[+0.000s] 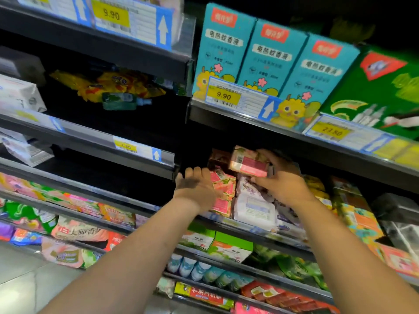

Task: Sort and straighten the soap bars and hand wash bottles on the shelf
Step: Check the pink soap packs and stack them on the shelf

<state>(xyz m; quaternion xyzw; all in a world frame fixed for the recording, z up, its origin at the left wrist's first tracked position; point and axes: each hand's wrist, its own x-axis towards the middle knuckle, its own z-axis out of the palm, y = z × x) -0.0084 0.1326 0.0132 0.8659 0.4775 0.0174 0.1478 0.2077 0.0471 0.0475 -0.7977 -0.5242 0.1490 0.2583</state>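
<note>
Soap bars [223, 191] in pink wrappers stand stacked on the middle shelf [226, 221] of the right-hand bay. The left hand [196, 186] sits at their left flank, fingers loosely bent and holding nothing. Whether it actually touches the stack is lost in the blur. Up and to the right, the right hand [284, 177] grips a single pink-wrapped bar [248, 165], thumb under it and fingers over the top, held clear of the row. Beneath that bar lie white and lilac soap packs [254, 202], leaning rather than square.

This looks like the sorting step, with a loose bar being matched to its own kind. The next move probably calls for setting it flat on the pink stack with its face to the front, while the free hand steadies the stack so it does not topple.

The shelving is dark metal with clear price rails. In the left bay a green bottle [120, 101] lies on its side among yellow packets [108, 85]; I cannot tell if it is hand wash. On the shelf above the soap, blue cartons [226, 46] stand behind a yellow 9.90 tag [223, 96], with a green box [374, 87] beside them. Grey floor tiles [20, 279] show at lower left, and the light is dim.
</note>
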